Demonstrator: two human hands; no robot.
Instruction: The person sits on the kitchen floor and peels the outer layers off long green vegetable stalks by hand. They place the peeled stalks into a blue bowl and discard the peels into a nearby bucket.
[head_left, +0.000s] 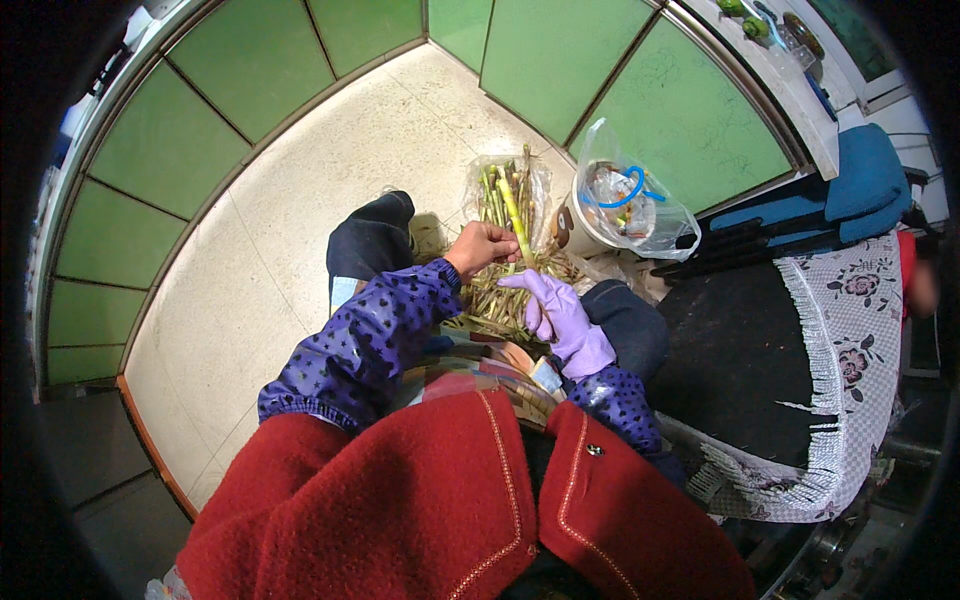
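Note:
A pale yellow-green plant shoot (513, 210) with a brownish lower end stands out in front of me. My bare left hand (484, 250) is at its left side, thumb and fingertips pinched together; whether they grip the shoot or a strip of its skin is unclear. My right hand (556, 313), in a thin lilac glove, is curled around the shoot's lower end. Beneath both hands lies a heap of thin stalks and peelings (491, 300). More slender green and brown shoots (489, 196) lie on a clear plastic bag just beyond my hands.
A bin (582, 225) lined with a clear plastic bag (679, 225) holds scraps to the right. Green cabinet doors (555, 67) edge the pale floor (300, 180). At the right are a blue folded item (866, 180) and a fringed, flower-patterned cloth (862, 315). My knees flank the heap.

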